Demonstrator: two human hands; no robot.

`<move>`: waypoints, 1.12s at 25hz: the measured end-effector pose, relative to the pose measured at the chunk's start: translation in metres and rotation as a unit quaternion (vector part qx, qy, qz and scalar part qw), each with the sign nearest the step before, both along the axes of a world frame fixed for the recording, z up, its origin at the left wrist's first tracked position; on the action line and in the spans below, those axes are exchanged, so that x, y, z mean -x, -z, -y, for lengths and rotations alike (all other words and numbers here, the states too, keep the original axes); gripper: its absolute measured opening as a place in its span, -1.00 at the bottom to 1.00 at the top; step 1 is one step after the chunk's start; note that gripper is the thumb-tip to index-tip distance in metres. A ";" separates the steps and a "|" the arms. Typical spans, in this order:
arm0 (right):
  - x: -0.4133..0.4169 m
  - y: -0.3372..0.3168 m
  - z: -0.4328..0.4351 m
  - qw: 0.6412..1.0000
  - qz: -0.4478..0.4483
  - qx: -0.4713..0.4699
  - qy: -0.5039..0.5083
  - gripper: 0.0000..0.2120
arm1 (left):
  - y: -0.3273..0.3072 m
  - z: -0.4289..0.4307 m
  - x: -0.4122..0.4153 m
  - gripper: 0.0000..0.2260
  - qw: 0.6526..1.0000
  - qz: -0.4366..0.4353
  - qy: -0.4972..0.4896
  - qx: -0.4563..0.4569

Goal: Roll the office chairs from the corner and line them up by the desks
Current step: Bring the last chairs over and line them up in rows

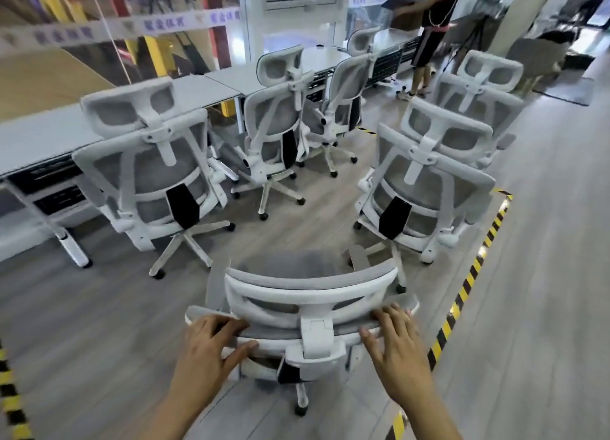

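Office chair point(310, 294) gripped at top by left hand point(211, 344) and right hand point(396, 340).

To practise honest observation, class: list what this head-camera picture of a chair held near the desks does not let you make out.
- Base of the near chair: head view, mostly hidden under its own seat and back.
- Grip of the right hand: motion-blurred, so it is unclear whether its fingers curl round the chair.
- Standing person: head cut off by the top edge.
- Lettering on the glass band: blurred.
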State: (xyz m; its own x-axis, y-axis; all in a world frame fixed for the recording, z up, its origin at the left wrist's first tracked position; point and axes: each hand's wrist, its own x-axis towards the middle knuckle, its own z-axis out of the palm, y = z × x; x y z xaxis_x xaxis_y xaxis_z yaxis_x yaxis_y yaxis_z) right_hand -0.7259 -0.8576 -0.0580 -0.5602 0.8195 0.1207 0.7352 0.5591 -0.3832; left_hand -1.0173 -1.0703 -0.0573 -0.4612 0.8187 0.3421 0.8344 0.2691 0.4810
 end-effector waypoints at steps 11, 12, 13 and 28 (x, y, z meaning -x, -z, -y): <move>0.043 0.010 -0.185 0.976 -0.051 -0.024 -0.212 -0.46 | 0.015 -0.082 -0.070 -0.58 0.976 -0.015 -0.215 -0.016; 0.049 0.011 -0.202 0.971 -0.052 -0.020 -0.233 -0.48 | 0.015 -0.092 -0.078 -0.58 0.970 -0.014 -0.243 -0.009; 0.054 0.012 -0.216 0.966 -0.050 -0.017 -0.252 -0.49 | 0.014 -0.101 -0.087 -0.59 0.961 -0.011 -0.277 0.001; 0.081 0.004 -0.321 0.903 -0.064 0.015 -0.425 -0.50 | -0.003 -0.182 -0.156 -0.57 0.898 0.051 -0.437 -0.006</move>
